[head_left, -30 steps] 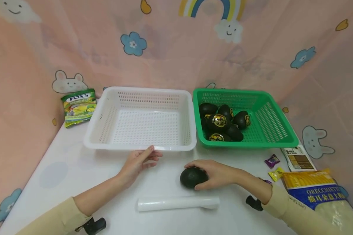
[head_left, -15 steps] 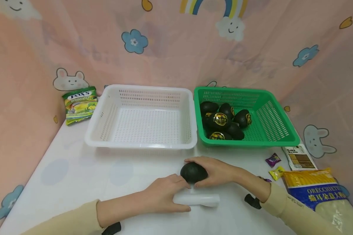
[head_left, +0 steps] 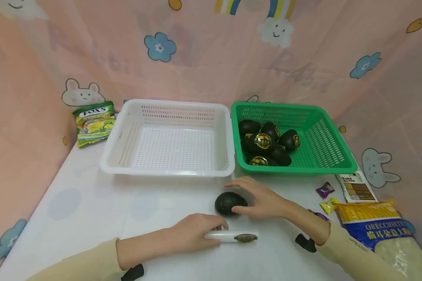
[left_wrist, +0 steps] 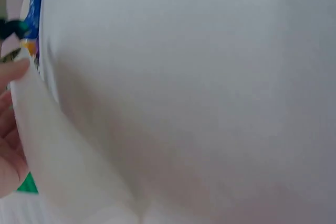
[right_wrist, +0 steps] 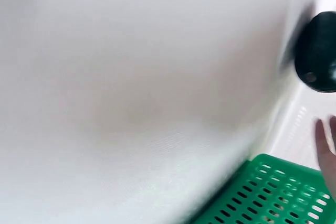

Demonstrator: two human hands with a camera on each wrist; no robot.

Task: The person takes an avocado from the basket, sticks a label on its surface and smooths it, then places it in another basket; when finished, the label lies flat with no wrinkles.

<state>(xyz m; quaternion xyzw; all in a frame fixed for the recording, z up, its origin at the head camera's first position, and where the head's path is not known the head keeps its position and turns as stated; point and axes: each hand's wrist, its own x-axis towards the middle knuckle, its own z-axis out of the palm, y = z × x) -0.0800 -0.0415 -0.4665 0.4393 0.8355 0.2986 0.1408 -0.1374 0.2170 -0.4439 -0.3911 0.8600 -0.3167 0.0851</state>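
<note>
White tabletop (head_left: 91, 203): your right hand (head_left: 263, 201) is lying with fingers spread, thumb touching dark egg (head_left: 230, 203); your left hand (head_left: 197, 234) is gripping white bag roll (head_left: 232, 236), fingers curled.

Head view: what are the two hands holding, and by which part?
Left hand grips the white roll at its left end. Right hand holds nothing; its thumb touches the dark oval egg's right side.
</note>
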